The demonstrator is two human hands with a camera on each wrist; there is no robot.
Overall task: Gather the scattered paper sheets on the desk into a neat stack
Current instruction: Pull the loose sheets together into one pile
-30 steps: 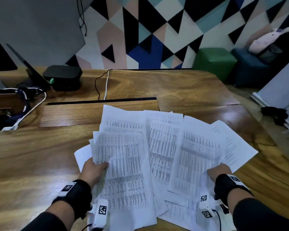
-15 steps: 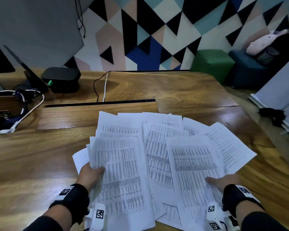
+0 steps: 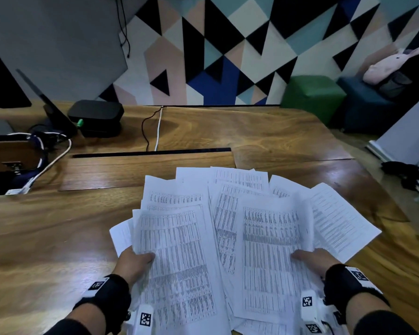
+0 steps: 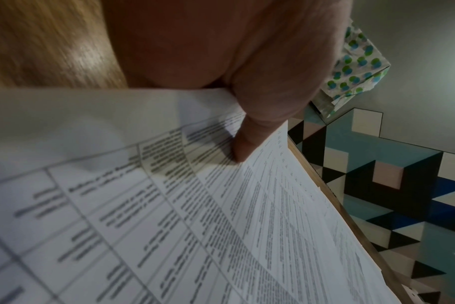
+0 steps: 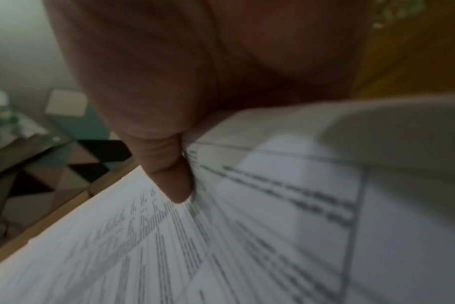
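Observation:
Several white printed paper sheets [image 3: 228, 228] lie fanned and overlapping on the wooden desk [image 3: 58, 238] in front of me. My left hand [image 3: 133, 261] grips the left edge of the left bundle, thumb on top of a table-printed sheet [image 4: 169, 216]; its other fingers are hidden beneath. My right hand [image 3: 312, 258] pinches the right bundle at its right edge, thumb lying on the top sheet [image 5: 247, 236], fingers hidden under the paper. One text sheet [image 3: 341, 223] sticks out to the right beyond that hand.
A black box [image 3: 96, 117] with a green plug, a dark tablet stand [image 3: 46, 105] and tangled cables [image 3: 41, 151] sit at the back left. A black slot [image 3: 153, 152] crosses the desk beyond the papers. Green [image 3: 312, 95] and blue stools stand past the right edge.
Both hands have drawn the sheets closer together and toward me; the right bundle has swung more upright and the right hand's thumb now lies on its top sheet.

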